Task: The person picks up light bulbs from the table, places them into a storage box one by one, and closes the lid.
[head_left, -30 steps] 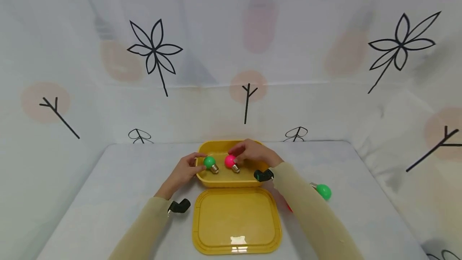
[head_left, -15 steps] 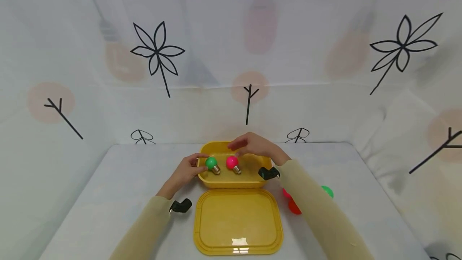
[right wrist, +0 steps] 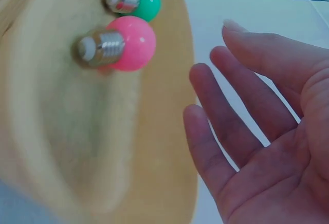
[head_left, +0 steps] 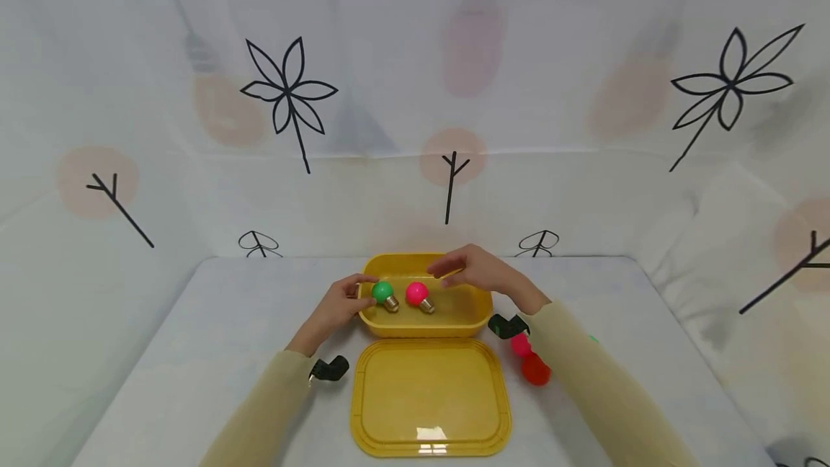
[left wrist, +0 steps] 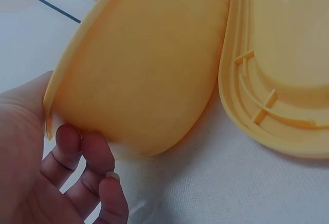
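Nearest you, the yellow lid [head_left: 431, 395] lies beside the box's [head_left: 424, 332] near edge. Your left hand [head_left: 337, 303] grips its left edge, probably steadying it, the green bulb [head_left: 382, 292] and pink bulb [head_left: 417, 293] lying left inside; your right hand [head_left: 476, 269], empty and relaxed, hovers above its far right corner.

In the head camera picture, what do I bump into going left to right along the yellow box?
Left hand → green bulb → pink bulb → right hand.

Flowery backdrop [head_left: 415, 99] — probably cloth — white table [head_left: 246, 316]
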Action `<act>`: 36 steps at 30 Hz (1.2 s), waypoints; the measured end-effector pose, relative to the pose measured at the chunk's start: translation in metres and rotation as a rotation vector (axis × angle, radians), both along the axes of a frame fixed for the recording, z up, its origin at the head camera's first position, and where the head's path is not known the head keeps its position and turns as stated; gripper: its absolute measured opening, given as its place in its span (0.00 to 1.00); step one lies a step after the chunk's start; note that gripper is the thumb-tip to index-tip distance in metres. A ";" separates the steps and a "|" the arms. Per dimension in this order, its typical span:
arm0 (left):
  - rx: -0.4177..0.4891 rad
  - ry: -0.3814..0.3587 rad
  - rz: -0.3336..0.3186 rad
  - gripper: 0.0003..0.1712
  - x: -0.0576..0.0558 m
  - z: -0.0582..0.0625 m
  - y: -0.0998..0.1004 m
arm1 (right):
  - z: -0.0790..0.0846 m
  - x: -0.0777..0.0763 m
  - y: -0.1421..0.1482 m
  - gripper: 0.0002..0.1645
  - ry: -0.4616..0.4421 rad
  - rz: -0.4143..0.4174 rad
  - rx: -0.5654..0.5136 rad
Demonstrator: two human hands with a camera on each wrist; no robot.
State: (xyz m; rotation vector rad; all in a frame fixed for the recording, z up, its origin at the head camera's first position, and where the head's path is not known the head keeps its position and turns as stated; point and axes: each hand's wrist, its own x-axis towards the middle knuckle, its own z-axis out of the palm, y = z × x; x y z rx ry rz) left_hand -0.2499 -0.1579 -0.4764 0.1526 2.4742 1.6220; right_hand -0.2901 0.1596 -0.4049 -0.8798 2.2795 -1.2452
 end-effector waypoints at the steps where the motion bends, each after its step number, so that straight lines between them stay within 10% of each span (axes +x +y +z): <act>1: -0.001 -0.001 0.002 0.23 0.000 -0.001 0.000 | -0.001 0.001 0.002 0.22 0.011 -0.007 -0.002; 36: 0.001 0.002 0.008 0.21 0.001 0.005 0.002 | -0.020 0.051 0.087 0.20 0.037 -0.250 -0.031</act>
